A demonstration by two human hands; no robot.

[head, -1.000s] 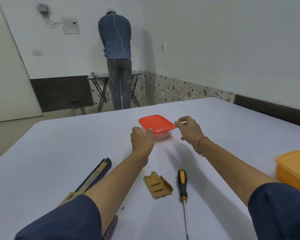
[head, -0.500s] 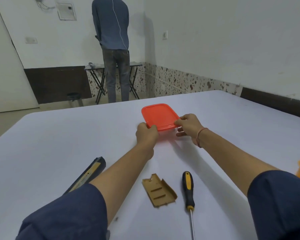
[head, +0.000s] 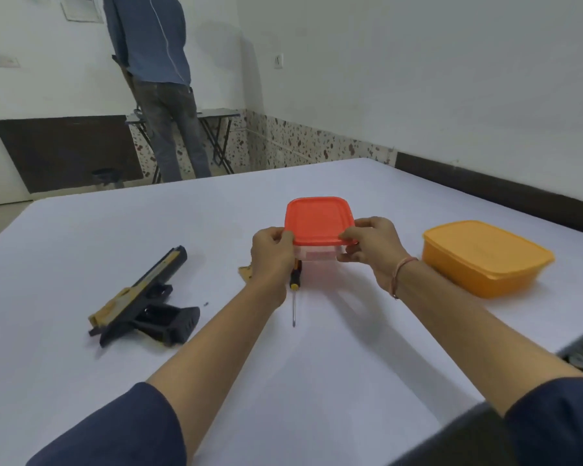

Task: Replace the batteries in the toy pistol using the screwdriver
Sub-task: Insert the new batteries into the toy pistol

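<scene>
The box (head: 320, 255) has an orange-red lid (head: 318, 218) over a clear body. The tub (head: 485, 260) is yellow-orange all over. The toy pistol (head: 142, 297) is black with a dull gold top; the screwdriver (head: 295, 282) has a black and yellow handle. The half-hidden plate (head: 245, 271) looks the same dull gold. The table cover (head: 115, 230) is plain pale lilac-white; the skirting (head: 317, 149) is cream speckled brown.

We hold a red-lidded box (head: 318, 220) between left grip (head: 271, 253) and right grip (head: 376, 250); the toy pistol (head: 142, 297) lies at nine o'clock, screwdriver (head: 294, 287) at six, yellow box (head: 485, 257) at three.
</scene>
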